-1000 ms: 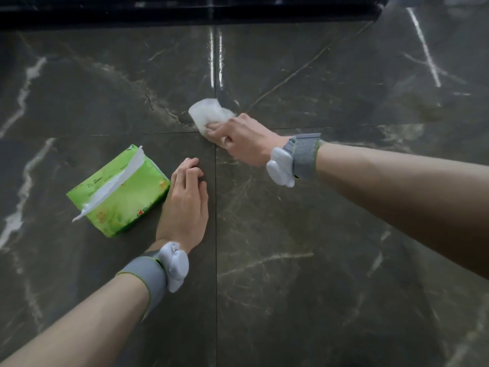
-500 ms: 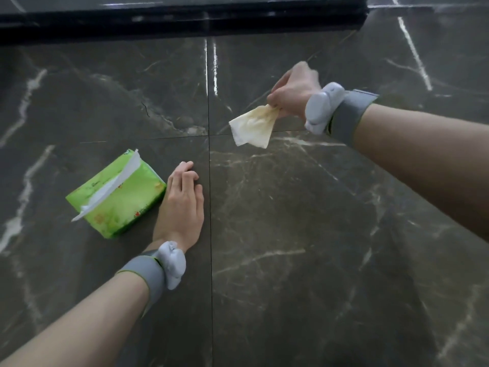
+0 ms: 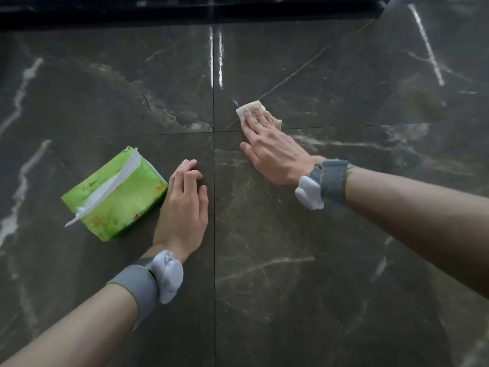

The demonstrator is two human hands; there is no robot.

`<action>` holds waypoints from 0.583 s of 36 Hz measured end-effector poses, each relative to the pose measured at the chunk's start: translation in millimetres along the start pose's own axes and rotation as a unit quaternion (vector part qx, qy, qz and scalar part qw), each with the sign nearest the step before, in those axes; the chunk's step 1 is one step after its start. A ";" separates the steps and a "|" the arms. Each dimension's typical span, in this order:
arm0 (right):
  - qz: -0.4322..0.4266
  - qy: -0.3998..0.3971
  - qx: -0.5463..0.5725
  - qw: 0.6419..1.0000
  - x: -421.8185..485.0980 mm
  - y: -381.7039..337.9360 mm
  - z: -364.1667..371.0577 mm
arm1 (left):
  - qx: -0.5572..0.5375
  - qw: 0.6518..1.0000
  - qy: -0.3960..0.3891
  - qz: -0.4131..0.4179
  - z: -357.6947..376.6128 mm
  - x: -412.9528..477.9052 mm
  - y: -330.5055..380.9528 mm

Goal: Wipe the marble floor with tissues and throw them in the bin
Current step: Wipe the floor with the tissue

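The dark marble floor (image 3: 291,260) fills the view, with pale veins and thin tile joints. My right hand (image 3: 270,149) lies flat with its fingers pressing a folded, yellow-stained tissue (image 3: 250,108) onto the floor just beyond the joint crossing. My left hand (image 3: 184,205) rests palm down on the floor, fingers together, holding nothing. A green tissue pack (image 3: 113,194) lies touching the left side of that hand, one white tissue sticking out of its slit. No bin is in view.
A black raised edge (image 3: 185,11) runs along the far side of the floor. Both wrists wear grey bands with white devices.
My right hand lifted the tissue off the floor, showing its stained side, then brought it back down and now presses it flat. My left hand and the pack stayed put.
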State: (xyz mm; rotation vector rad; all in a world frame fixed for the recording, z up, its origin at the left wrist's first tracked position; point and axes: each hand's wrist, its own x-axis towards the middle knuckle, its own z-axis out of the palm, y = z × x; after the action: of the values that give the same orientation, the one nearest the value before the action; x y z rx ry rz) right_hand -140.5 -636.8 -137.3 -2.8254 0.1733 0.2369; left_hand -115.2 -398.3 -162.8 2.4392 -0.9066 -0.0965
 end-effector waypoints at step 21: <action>0.093 -0.030 -0.043 0.994 157.8 37.3 -62.8 | 0.012 1.000 -0.005 0.011 1.2 2.0 -2.0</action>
State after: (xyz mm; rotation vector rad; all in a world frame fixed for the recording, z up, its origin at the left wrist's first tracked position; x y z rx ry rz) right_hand 17.7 -706.1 -117.2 -2.8844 0.4221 0.3787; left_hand -112.7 -398.8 -164.6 2.4530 -0.9434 -0.0901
